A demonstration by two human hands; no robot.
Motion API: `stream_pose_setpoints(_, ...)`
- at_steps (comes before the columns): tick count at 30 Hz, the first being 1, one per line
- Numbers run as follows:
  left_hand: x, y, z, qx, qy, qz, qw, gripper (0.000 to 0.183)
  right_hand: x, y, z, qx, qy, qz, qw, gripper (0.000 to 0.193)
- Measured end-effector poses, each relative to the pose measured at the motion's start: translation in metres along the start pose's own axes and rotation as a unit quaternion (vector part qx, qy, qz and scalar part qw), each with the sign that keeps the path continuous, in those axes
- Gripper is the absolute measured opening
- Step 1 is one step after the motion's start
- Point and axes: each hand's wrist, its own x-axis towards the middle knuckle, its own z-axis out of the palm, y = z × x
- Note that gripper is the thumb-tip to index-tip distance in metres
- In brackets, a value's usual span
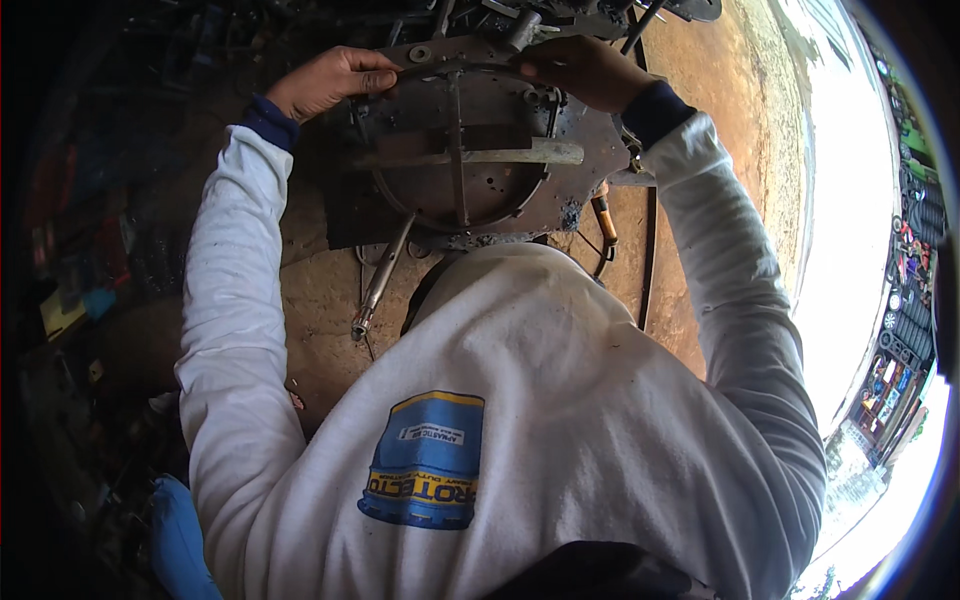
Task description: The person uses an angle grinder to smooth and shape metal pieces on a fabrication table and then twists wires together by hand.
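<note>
A thin, dark curved metal bar (462, 69) spans between my two hands over the far part of a steel plate (590, 130). My left hand (335, 82) pinches its left end between thumb and fingers. At the other end my right hand (588, 72) has its fingers closed on the bar, partly in shadow. Below the bar, a round metal ring (500, 220) lies on the plate. A narrow upright rod (457, 150) and a pale flat bar (540, 152) cross over the ring. Whether the curved bar touches the rod's far end, I cannot tell.
A slim metal tool (385, 280) leans at the plate's near left edge. To the right hangs an orange-brown handle (606, 222) with a cable. Metal scraps and a short pipe (522, 32) crowd the far side. Brown ground (700, 90) lies right, dark clutter left.
</note>
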Motion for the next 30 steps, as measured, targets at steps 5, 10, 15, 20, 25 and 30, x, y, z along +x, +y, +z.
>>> stream_pose_setpoints(5, -0.001, -0.003, 0.001, -0.007, 0.011, 0.003, 1.000, 0.039, -0.016, -0.003, 0.007, -0.022, 0.116, -0.126, 0.985, 0.025)
stream_pose_setpoints(10, 0.000, -0.010, -0.001, -0.023, 0.004, 0.010, 1.000, 0.038, -0.016, -0.010, 0.013, -0.121, 0.186, -0.164, 0.961, 0.020)
stream_pose_setpoints(15, -0.001, -0.006, 0.001, -0.031, -0.005, 0.020, 0.999, 0.038, -0.016, -0.007, 0.012, -0.138, 0.186, -0.183, 0.955, 0.020)
stream_pose_setpoints(20, -0.001, -0.004, 0.001, -0.039, -0.009, 0.010, 0.999, 0.041, -0.013, -0.009, 0.011, -0.004, 0.126, -0.072, 0.989, 0.025)
stream_pose_setpoints(25, 0.000, -0.006, -0.001, -0.038, -0.012, 0.011, 0.999, 0.042, 0.023, -0.038, 0.021, 0.049, 0.087, 0.040, 0.994, 0.078)
stream_pose_setpoints(30, -0.005, -0.004, 0.003, -0.014, 0.018, 0.025, 0.999, 0.042, 0.053, -0.063, 0.030, 0.006, -0.015, 0.069, 0.997, 0.080)
